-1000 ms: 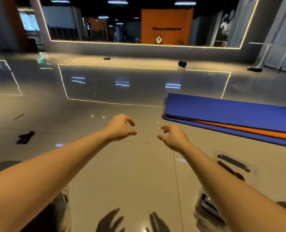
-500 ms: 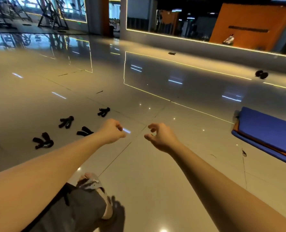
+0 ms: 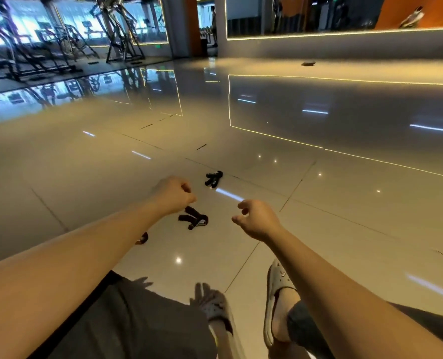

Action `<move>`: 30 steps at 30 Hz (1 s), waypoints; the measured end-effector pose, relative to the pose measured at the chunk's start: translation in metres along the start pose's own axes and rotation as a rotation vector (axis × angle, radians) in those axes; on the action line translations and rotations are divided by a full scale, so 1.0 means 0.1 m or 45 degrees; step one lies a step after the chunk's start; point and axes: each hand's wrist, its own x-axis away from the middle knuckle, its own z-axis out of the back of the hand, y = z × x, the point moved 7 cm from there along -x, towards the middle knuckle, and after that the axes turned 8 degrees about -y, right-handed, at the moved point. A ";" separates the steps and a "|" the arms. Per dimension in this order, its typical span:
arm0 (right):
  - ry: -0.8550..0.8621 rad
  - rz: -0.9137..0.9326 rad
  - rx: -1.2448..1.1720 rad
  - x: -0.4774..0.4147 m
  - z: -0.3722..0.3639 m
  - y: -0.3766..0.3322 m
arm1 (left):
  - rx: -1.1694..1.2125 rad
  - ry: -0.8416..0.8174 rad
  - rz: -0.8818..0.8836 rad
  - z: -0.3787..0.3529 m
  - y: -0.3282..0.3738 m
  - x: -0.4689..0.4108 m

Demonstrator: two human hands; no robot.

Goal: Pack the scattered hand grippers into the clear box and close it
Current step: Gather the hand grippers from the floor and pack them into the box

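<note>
Hand grippers (image 3: 193,219) lie scattered on the glossy tiled floor (image 3: 318,203), three of them in sight and all black. The nearest gripper (image 3: 189,218) sits at the centre of the frame, its two handles splayed toward the left and its metal spring at the right. The farther gripper (image 3: 213,178) lies above it and slightly right, well apart from both hands. The half-hidden gripper (image 3: 142,238) shows only as a curved end peeking out from beneath the left forearm. The left hand (image 3: 173,194) hangs just above the nearest gripper, fingers curled in toward the thumb with nothing seen inside them; whether it touches the upper handle cannot be told. The right hand (image 3: 258,218) is to the right of that gripper, apart from it, empty, its fingers loosely bent with a gap to the thumb. At the bottom of the frame are dark trouser legs (image 3: 137,320) and two pale sandals (image 3: 274,294). Gym machines (image 3: 60,42) stand at the upper left.
</note>
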 end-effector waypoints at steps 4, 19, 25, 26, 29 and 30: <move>-0.052 -0.011 -0.004 -0.72 -0.24 -0.27 | -0.174 -0.018 0.100 0.36 -0.58 -0.41; -0.351 -0.064 0.292 -3.24 -2.21 -0.36 | -0.184 -0.438 0.410 -0.45 -3.90 -1.73; -0.381 -0.146 0.458 -3.78 -2.64 0.11 | -0.411 -0.556 0.209 -1.09 -4.40 -2.23; -0.380 -0.166 0.483 -3.86 -2.69 0.19 | -0.444 -0.588 0.167 -1.19 -4.45 -2.31; -0.370 -0.208 0.542 -4.04 -2.86 0.38 | -0.597 -0.702 0.055 -1.48 -4.60 -2.48; -0.368 -0.219 0.551 -4.08 -2.91 0.41 | -0.635 -0.723 0.014 -1.57 -4.63 -2.52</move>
